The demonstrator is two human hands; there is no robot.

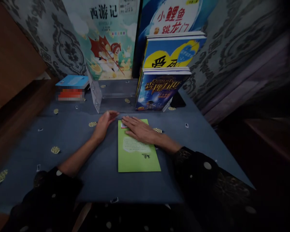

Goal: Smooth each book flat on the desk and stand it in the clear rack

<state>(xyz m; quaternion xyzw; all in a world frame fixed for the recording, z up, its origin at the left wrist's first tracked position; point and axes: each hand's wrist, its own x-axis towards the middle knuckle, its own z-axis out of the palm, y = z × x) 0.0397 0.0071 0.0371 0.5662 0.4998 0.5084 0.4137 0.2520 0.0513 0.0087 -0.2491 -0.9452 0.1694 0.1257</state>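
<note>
A thin green book (137,161) lies flat on the table, its back cover up, with a barcode near the top left corner and a pale text patch in the middle. My right hand (140,130) rests flat across the upper part of this book, fingers stretched out and partly over the barcode. To the left of the book, my left hand (105,125) is held by the table with its fingers loosely curved and apart, and nothing in it. Its fingertips point toward the front of the clear book stand (116,104).
The stand holds a dark blue book (159,93), a blue and yellow book (169,53), and taller picture books (111,42) behind. On the left lie stacked books (73,81). A dark flat object (178,100) sits right of the stand. A patterned blue cloth (70,132) covers the table.
</note>
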